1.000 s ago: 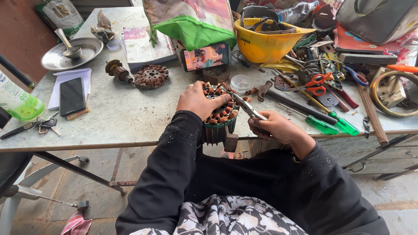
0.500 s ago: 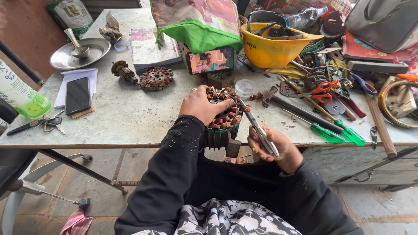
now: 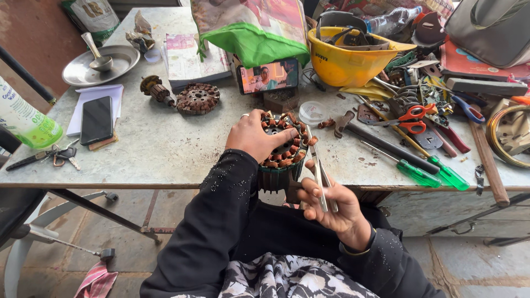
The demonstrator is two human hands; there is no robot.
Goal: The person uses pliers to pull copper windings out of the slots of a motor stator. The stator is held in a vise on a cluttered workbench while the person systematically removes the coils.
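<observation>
My left hand (image 3: 255, 137) grips the top of a round motor stator (image 3: 281, 160) with copper windings, held at the table's front edge (image 3: 138, 185). In my right hand (image 3: 338, 208) is a slim metal tool (image 3: 317, 168), like pliers or tweezers, its tip reaching up to the stator's right rim. Both arms wear black sleeves.
On the grey table lie a second stator (image 3: 197, 99), a rotor (image 3: 155, 90), a black phone (image 3: 96, 119), keys (image 3: 62, 157), a metal plate with spoon (image 3: 99, 63), a yellow hard hat (image 3: 349, 55), red-handled scissors (image 3: 414, 118), green screwdrivers (image 3: 430, 171) and a small screen (image 3: 268, 75).
My right hand has drawn back toward my body and turned palm-up, so the tool now points up at the stator. My left hand keeps its hold.
</observation>
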